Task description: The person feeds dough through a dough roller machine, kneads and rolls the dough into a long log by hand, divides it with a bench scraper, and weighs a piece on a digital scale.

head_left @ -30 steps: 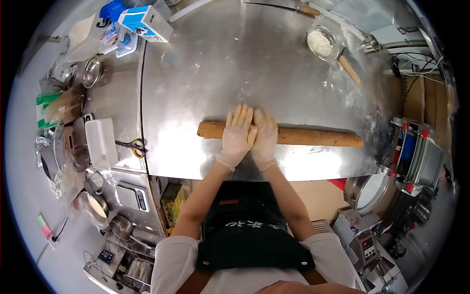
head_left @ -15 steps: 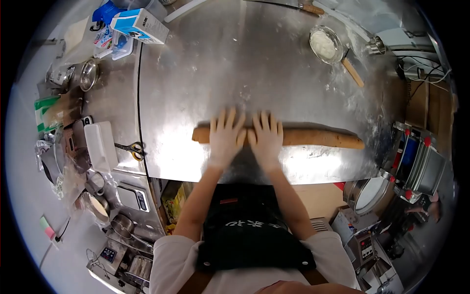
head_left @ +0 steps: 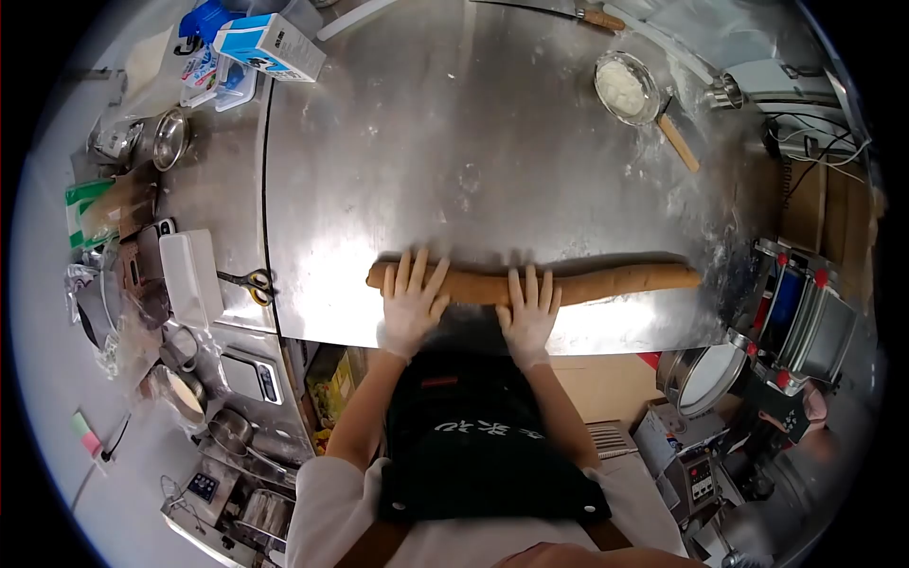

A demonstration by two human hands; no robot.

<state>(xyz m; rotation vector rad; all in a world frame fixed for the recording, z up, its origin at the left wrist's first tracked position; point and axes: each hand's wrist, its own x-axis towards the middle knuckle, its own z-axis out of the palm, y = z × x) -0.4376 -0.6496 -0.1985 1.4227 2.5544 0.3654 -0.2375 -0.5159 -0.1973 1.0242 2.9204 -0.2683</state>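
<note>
A long brown roll of dough (head_left: pixel 625 280) lies across the steel table (head_left: pixel 398 151) near its front edge. My left hand (head_left: pixel 412 305), in a pale glove, rests on the roll near its left end, fingers stretched out and apart. Around the middle of the roll, my gloved right hand (head_left: pixel 529 310) lies on top with its fingers extended. Bare dough shows between the two hands, and the right part of the roll extends well past my right hand, bending slightly.
A sieve with white flour (head_left: pixel 625 90) sits at the back right, near a wooden-handled knife (head_left: pixel 597 17). Scissors (head_left: pixel 251 284) and a white tray (head_left: pixel 192 277) lie on the left counter. A milk carton (head_left: pixel 273 47) stands back left; a roller machine (head_left: pixel 805 312) is at right.
Both hands have drawn back toward my body and moved farther apart, the left one going left. The dough roll has rolled slightly nearer to me at its left and middle.
</note>
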